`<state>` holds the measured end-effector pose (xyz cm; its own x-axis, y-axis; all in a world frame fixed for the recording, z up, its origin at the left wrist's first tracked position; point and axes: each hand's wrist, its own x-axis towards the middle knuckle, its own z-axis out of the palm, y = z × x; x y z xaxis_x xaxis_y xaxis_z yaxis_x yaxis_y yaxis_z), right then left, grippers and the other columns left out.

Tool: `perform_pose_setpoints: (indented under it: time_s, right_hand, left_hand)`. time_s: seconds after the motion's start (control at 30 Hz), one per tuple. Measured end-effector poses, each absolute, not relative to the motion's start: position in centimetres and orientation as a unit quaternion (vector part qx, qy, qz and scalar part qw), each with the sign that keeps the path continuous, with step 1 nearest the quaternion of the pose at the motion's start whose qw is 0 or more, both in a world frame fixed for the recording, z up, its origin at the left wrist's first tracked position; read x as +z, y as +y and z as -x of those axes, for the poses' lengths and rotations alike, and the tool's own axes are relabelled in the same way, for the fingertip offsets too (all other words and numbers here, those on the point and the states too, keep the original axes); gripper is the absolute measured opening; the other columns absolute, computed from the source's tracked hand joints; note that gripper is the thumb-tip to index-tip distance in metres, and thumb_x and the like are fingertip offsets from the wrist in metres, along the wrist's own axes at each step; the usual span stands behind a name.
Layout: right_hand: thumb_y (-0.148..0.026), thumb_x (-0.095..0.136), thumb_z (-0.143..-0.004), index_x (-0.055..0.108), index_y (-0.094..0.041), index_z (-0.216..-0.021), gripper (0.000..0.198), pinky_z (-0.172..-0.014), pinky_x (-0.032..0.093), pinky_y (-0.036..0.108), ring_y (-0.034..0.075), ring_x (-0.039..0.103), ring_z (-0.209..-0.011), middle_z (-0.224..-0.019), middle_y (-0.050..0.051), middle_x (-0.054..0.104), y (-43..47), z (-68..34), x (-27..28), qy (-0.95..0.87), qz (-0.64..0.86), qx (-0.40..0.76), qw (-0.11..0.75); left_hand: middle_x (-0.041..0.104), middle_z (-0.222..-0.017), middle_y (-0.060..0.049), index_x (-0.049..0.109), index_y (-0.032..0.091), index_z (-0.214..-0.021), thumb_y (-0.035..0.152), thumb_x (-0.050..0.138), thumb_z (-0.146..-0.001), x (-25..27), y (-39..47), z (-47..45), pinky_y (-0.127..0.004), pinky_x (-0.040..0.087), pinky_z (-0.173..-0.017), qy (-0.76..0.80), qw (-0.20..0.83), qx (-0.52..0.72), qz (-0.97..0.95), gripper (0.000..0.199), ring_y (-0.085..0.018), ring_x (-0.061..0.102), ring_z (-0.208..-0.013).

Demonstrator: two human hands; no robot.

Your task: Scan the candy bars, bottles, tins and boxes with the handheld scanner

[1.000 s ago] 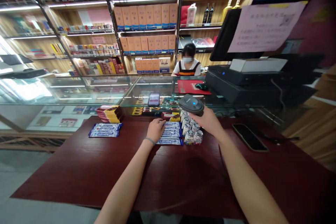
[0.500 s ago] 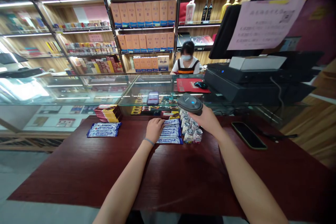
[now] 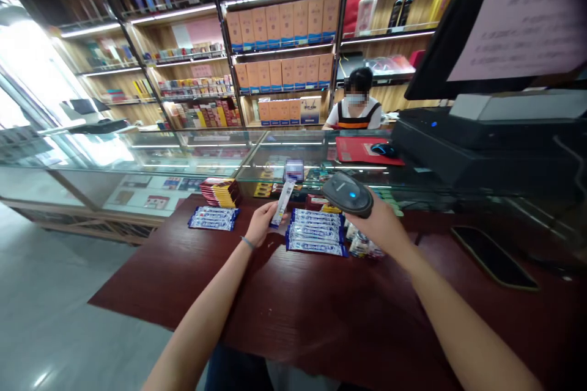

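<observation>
My left hand (image 3: 263, 223) is closed on the lower end of one narrow snack packet (image 3: 284, 203), raised off the table and tilted up with its pale side showing. In my right hand (image 3: 384, 226) is a dark barcode scanner (image 3: 347, 193) with a small blue light, its head toward the packet but apart from it. Between the hands lies a row of blue-and-white packets (image 3: 316, 232) on the brown table (image 3: 293, 299). Several small bottles (image 3: 362, 245) stand right of that row, partly hidden by the scanner and my right hand.
Farther left lie more blue-and-white packets (image 3: 213, 218), with a stack of red-and-yellow packs (image 3: 220, 192) behind. A phone (image 3: 494, 256) rests at right. Beyond the glass counter (image 3: 275, 149) sits a person in a mask (image 3: 356, 107). A monitor (image 3: 440, 43) rises at right.
My left hand has lifted one packet from the row and moved left with it. The scanner has stayed in my right hand. My view has turned left.
</observation>
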<state>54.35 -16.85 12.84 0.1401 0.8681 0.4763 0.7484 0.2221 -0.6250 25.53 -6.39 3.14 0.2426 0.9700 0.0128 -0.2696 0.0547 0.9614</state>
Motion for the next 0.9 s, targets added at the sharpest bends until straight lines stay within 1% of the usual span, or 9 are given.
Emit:
perform_pose_setpoints:
  time_s: [0.07, 0.13, 0.3, 0.4, 0.53, 0.6, 0.73, 0.83, 0.9]
  right_hand:
    - [-0.039, 0.072, -0.075, 0.059, -0.026, -0.129, 0.057, -0.073, 0.055, 0.038, 0.034, 0.075, -0.092, -0.099, 0.007, 0.079, -17.1, -53.5, 12.4, -0.67, 0.622, 0.069, 0.399]
    - [-0.04, 0.073, -0.075, 0.058, -0.027, -0.13, 0.059, -0.068, 0.054, 0.036, 0.034, 0.076, -0.088, -0.096, 0.006, 0.079, -17.3, -52.6, 12.1, -0.691, 0.622, 0.066, 0.362]
    - [-0.04, 0.072, -0.077, 0.055, -0.03, -0.136, 0.063, -0.061, 0.049, 0.032, 0.032, 0.077, -0.078, -0.089, 0.003, 0.079, -18.1, -50.6, 11.8, -0.733, 0.618, 0.057, 0.277]
    - [-0.041, 0.069, -0.079, 0.054, -0.029, -0.137, 0.061, -0.063, 0.05, 0.032, 0.033, 0.078, -0.084, -0.094, 0.004, 0.08, -18.4, -50.1, 11.7, -0.742, 0.62, 0.081, 0.243]
    - [-0.037, 0.069, -0.078, 0.061, -0.028, -0.134, 0.058, -0.071, 0.053, 0.036, 0.036, 0.077, -0.092, -0.1, 0.007, 0.081, -18.2, -50.1, 11.2, -0.753, 0.624, 0.071, 0.199]
    - [-0.037, 0.068, -0.078, 0.062, -0.028, -0.134, 0.057, -0.071, 0.053, 0.036, 0.035, 0.077, -0.09, -0.097, 0.006, 0.081, -18.1, -50.2, 11.0, -0.756, 0.622, 0.064, 0.195]
    - [-0.037, 0.068, -0.077, 0.061, -0.027, -0.135, 0.059, -0.069, 0.053, 0.035, 0.034, 0.077, -0.088, -0.094, 0.005, 0.081, -18.0, -50.3, 11.0, -0.749, 0.62, 0.075, 0.223]
    - [-0.039, 0.068, -0.077, 0.058, -0.025, -0.137, 0.063, -0.07, 0.054, 0.036, 0.036, 0.077, -0.093, -0.097, 0.007, 0.081, -18.1, -50.3, 11.0, -0.74, 0.629, 0.086, 0.224]
    - [-0.04, 0.067, -0.078, 0.057, -0.024, -0.14, 0.065, -0.071, 0.054, 0.037, 0.037, 0.077, -0.095, -0.098, 0.007, 0.081, -18.1, -50.2, 11.0, -0.74, 0.627, 0.09, 0.224]
  left_hand:
    - [0.076, -0.089, -0.007, 0.074, 0.013, -0.106, 0.053, 0.084, -0.076, 3.1, -6.6, -24.1, -0.026, 0.06, -0.067, 0.372, 0.648, 0.494, -0.444, 0.052, -0.018, 0.074, -0.077]
    - [0.076, -0.09, -0.008, 0.074, 0.013, -0.103, 0.048, 0.087, -0.075, 3.1, -6.7, -23.0, -0.026, 0.061, -0.066, 0.377, 0.662, 0.494, -0.42, 0.047, -0.019, 0.075, -0.078]
    - [0.075, -0.092, -0.009, 0.073, 0.013, -0.105, 0.041, 0.082, -0.082, 3.1, -6.5, -22.0, -0.026, 0.063, -0.067, 0.356, 0.68, 0.499, -0.402, 0.037, -0.019, 0.076, -0.081]
    - [0.075, -0.094, -0.009, 0.072, 0.013, -0.105, 0.036, 0.08, -0.085, 3.2, -6.4, -21.9, -0.026, 0.063, -0.066, 0.357, 0.682, 0.504, -0.391, 0.032, -0.019, 0.076, -0.081]
    - [0.076, -0.099, -0.013, 0.072, 0.011, -0.105, 0.032, 0.076, -0.089, 3.2, -6.3, -21.8, -0.028, 0.063, -0.068, 0.374, 0.675, 0.504, -0.387, 0.027, -0.02, 0.076, -0.082]
    - [0.076, -0.101, -0.014, 0.072, 0.011, -0.106, 0.032, 0.075, -0.089, 3.1, -6.2, -21.8, -0.028, 0.063, -0.069, 0.377, 0.675, 0.503, -0.386, 0.027, -0.02, 0.076, -0.082]
    - [0.076, -0.101, -0.011, 0.072, 0.013, -0.109, 0.032, 0.077, -0.088, 2.8, -6.0, -21.6, -0.026, 0.063, -0.066, 0.365, 0.684, 0.503, -0.381, 0.029, -0.019, 0.076, -0.081]
    - [0.074, -0.098, -0.009, 0.07, 0.015, -0.118, 0.034, 0.078, -0.086, 2.7, -5.8, -21.4, -0.027, 0.063, -0.065, 0.354, 0.691, 0.5, -0.383, 0.037, -0.02, 0.076, -0.081]
    - [0.074, -0.097, -0.008, 0.068, 0.016, -0.122, 0.035, 0.08, -0.085, 2.8, -5.6, -21.2, -0.029, 0.064, -0.067, 0.347, 0.689, 0.505, -0.388, 0.043, -0.02, 0.076, -0.082]
